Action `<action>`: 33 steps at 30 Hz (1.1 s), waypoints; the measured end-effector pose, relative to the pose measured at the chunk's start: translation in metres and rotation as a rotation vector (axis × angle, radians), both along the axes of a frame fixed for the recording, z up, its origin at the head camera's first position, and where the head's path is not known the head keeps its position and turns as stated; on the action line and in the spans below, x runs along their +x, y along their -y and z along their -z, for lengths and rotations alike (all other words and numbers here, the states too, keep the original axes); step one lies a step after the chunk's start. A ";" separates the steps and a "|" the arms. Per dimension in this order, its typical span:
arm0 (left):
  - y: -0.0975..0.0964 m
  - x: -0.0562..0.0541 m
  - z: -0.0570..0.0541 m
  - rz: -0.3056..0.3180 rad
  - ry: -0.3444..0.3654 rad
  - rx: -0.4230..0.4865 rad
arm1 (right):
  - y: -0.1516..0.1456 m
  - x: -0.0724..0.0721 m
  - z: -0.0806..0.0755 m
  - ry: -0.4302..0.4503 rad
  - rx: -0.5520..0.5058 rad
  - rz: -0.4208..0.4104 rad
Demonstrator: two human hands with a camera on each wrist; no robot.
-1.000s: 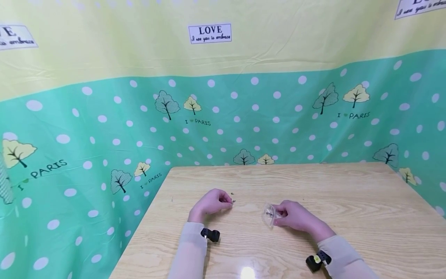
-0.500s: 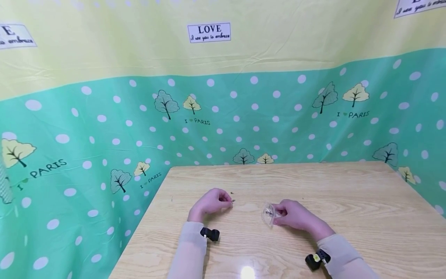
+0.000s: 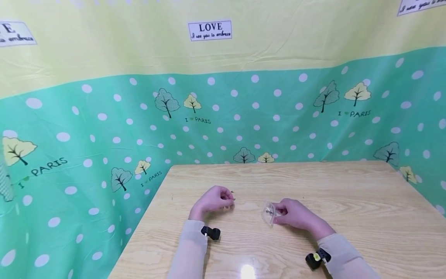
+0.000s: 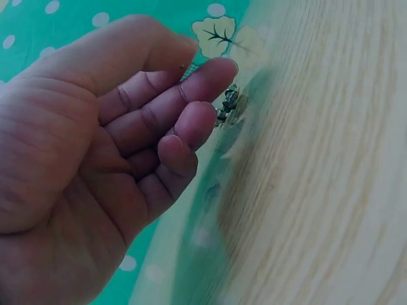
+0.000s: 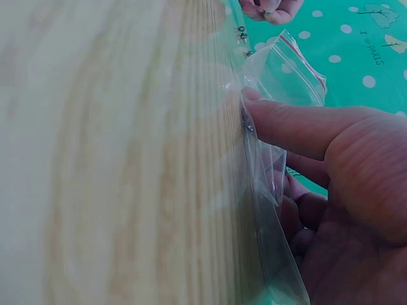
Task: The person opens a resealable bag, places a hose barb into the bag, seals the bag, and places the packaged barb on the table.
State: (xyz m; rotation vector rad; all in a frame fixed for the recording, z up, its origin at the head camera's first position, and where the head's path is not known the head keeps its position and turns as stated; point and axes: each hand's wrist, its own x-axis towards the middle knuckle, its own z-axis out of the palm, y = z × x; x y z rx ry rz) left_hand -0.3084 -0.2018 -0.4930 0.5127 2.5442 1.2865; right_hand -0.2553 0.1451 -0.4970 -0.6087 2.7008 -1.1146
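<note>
My left hand (image 3: 214,198) is low over the left middle of the table, thumb and index fingertips brought together. In the right wrist view a small shiny metal piece (image 5: 270,5) shows between those fingertips; its kind is too small to tell. Several similar small metal pieces (image 4: 230,98) lie on the tabletop just beyond the fingers. With thumb and fingers, my right hand (image 3: 296,215) grips a clear zip-lock bag (image 3: 267,214) down at the table. The bag's mouth, edged by a red line (image 5: 299,51), gapes toward the left hand. Small dark metal bits show inside it.
The wood-grain table (image 3: 334,186) reaches back to a green and yellow printed curtain (image 3: 223,116). A tiny dark speck (image 3: 303,197) lies right of the bag. Each forearm wears a black wrist camera (image 3: 211,233) over its sleeve.
My left hand's fingertips have drawn in and shifted slightly right and away, covering more of the metal pieces. The right hand and the bag stay in place.
</note>
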 end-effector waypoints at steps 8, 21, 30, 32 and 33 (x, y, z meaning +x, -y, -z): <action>-0.006 -0.001 -0.002 0.052 0.006 0.059 | -0.002 0.002 0.002 0.021 -0.009 0.018; -0.012 -0.001 -0.003 0.051 -0.035 0.088 | 0.000 0.003 -0.004 0.001 -0.019 0.007; -0.017 0.000 -0.005 0.052 -0.003 0.128 | 0.001 0.002 -0.005 0.007 -0.035 0.010; -0.018 0.000 -0.005 0.051 -0.002 0.132 | 0.001 0.002 -0.005 0.002 -0.033 0.008; -0.019 0.000 -0.005 0.052 -0.003 0.134 | 0.001 0.002 -0.004 0.000 -0.031 0.006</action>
